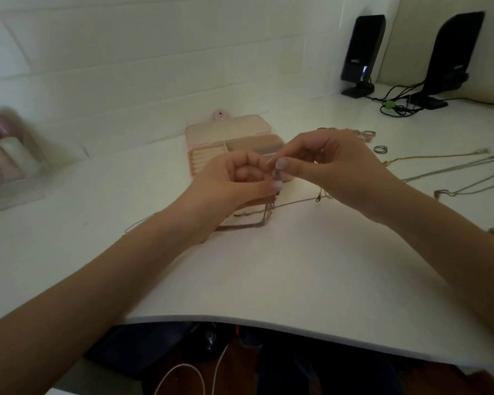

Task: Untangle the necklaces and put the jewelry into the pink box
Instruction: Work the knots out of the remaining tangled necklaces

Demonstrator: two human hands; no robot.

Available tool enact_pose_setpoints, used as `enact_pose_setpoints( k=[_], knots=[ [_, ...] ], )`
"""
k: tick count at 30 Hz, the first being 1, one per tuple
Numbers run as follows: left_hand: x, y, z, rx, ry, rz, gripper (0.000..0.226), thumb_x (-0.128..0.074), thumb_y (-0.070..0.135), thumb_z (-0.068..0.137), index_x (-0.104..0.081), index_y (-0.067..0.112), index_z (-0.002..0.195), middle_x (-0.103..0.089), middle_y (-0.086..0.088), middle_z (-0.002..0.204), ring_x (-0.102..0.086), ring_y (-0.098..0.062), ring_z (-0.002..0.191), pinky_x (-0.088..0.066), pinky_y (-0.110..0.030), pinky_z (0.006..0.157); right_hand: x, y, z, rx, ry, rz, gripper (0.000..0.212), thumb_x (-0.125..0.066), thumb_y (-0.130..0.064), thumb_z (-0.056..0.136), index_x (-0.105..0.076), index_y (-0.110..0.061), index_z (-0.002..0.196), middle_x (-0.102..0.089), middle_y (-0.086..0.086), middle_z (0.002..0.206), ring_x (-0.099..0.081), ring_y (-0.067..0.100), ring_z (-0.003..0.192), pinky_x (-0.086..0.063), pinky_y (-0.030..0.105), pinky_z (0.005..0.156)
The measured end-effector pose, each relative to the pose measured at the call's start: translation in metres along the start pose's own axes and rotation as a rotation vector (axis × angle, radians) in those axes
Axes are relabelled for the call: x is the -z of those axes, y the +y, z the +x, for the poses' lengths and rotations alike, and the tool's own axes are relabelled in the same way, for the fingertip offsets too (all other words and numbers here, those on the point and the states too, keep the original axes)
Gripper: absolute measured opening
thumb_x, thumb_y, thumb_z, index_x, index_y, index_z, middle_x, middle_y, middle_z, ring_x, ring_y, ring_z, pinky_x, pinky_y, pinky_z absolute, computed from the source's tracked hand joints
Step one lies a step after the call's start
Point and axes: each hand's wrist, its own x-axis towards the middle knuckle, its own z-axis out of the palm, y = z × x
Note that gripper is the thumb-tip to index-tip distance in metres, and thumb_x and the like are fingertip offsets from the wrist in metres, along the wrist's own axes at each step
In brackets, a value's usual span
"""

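The pink box (211, 155) lies open on the white table, lid flat against the wall, with a ridged ring section and open compartments. My left hand (234, 181) and my right hand (334, 163) meet just above the box's front, both pinching a thin tangled necklace (271, 209). Its chains hang from my fingers and trail onto the table, a clasp (317, 198) lying to the right. More necklaces (439, 172) stretch across the table on the right. Several rings (380, 149) sit behind my right hand.
Two black speakers (360, 52) with tangled cables (397, 106) stand at the back right. A blurred clear organiser with bottles (9, 155) sits at far left. The table's curved front edge (240, 319) is near my body, with cords below.
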Motion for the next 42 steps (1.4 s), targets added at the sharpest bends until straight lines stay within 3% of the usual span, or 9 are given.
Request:
enact_pose_setpoints(
  k=[4,7,13,16,20,27,32,38,42],
  knots=[
    [0.008,-0.003,0.003,-0.018,0.079,0.114,0.016,-0.076,0.014,0.071,-0.067,0.011,0.084,-0.069,-0.008,0.079,-0.064,-0.011,0.071,-0.053,-0.018,0.069,-0.006,0.007,-0.001,0.064,0.024,-0.195,0.015,-0.076,-0.021,0.079,-0.066,-0.015,0.089,-0.06,0.005,0.072,-0.046,0.017,0.063,-0.036,0.017,0.058],
    [0.01,-0.004,0.006,-0.03,0.126,0.092,0.008,-0.072,0.006,0.079,-0.066,0.012,0.078,-0.069,-0.007,0.075,-0.065,-0.013,0.07,-0.053,-0.02,0.069,-0.009,0.009,-0.002,0.093,0.024,-0.28,0.02,-0.076,-0.021,0.078,-0.056,-0.018,0.081,-0.055,-0.006,0.071,-0.044,0.008,0.062,-0.037,0.019,0.057],
    [0.011,-0.003,0.006,-0.036,0.064,-0.055,0.008,-0.061,0.001,0.086,-0.06,0.007,0.081,-0.068,-0.006,0.071,-0.065,-0.015,0.07,-0.056,-0.024,0.074,-0.008,0.013,-0.003,0.077,0.018,-0.467,0.009,-0.077,-0.025,0.077,-0.07,-0.021,0.08,-0.054,-0.01,0.074,-0.044,0.001,0.067,-0.032,0.013,0.061],
    [0.012,-0.001,0.007,-0.028,0.091,-0.101,0.012,-0.054,-0.001,0.091,-0.057,0.008,0.084,-0.06,0.002,0.06,-0.056,-0.008,0.056,-0.05,-0.018,0.057,-0.006,0.015,-0.002,0.055,0.052,-0.515,0.007,-0.076,-0.031,0.077,-0.074,-0.029,0.084,-0.047,-0.012,0.069,-0.044,-0.001,0.066,-0.029,0.013,0.061],
    [0.014,0.0,0.009,0.002,0.173,-0.021,0.023,-0.047,-0.006,0.089,-0.063,0.008,0.08,-0.041,0.002,0.056,-0.032,-0.006,0.046,-0.025,-0.016,0.041,-0.004,0.012,-0.002,0.04,0.062,-0.435,0.008,-0.075,-0.029,0.079,-0.074,-0.034,0.085,-0.04,-0.012,0.061,-0.039,0.002,0.059,-0.029,0.015,0.057],
    [0.014,-0.001,0.003,-0.141,0.184,0.353,0.003,-0.076,0.022,0.079,-0.074,0.02,0.08,-0.028,0.014,0.047,-0.027,-0.003,0.045,-0.023,-0.017,0.048,0.0,0.009,0.001,0.033,0.094,-0.317,0.008,-0.075,-0.017,0.08,-0.071,-0.016,0.086,-0.035,-0.005,0.059,-0.034,0.005,0.053,-0.028,0.013,0.055],
    [0.01,0.003,0.002,-0.128,0.194,0.302,0.01,-0.065,0.014,0.088,-0.071,0.015,0.08,-0.041,0.018,0.04,-0.036,0.001,0.036,-0.027,-0.007,0.042,-0.002,0.006,0.001,0.012,0.068,-0.219,0.006,-0.073,-0.014,0.082,-0.069,-0.01,0.084,-0.035,-0.003,0.058,-0.033,0.003,0.051,-0.029,0.011,0.052],
    [0.013,-0.001,0.005,-0.089,0.242,0.219,0.026,-0.063,0.019,0.09,-0.073,0.027,0.068,-0.029,0.006,0.044,-0.018,-0.012,0.042,-0.011,-0.028,0.045,-0.005,0.002,-0.002,0.011,0.045,-0.184,0.005,-0.068,-0.017,0.087,-0.07,-0.014,0.089,-0.054,0.004,0.056,-0.041,0.002,0.045,-0.03,0.008,0.052],
    [0.012,-0.001,0.005,-0.087,0.274,0.211,0.029,-0.063,0.02,0.089,-0.069,0.028,0.061,-0.027,0.007,0.043,-0.018,-0.011,0.041,-0.012,-0.026,0.045,-0.004,0.0,-0.002,-0.016,0.061,-0.155,0.008,-0.065,-0.017,0.089,-0.066,-0.009,0.088,-0.066,0.004,0.059,-0.046,0.002,0.043,-0.034,0.01,0.05]
  ],
)
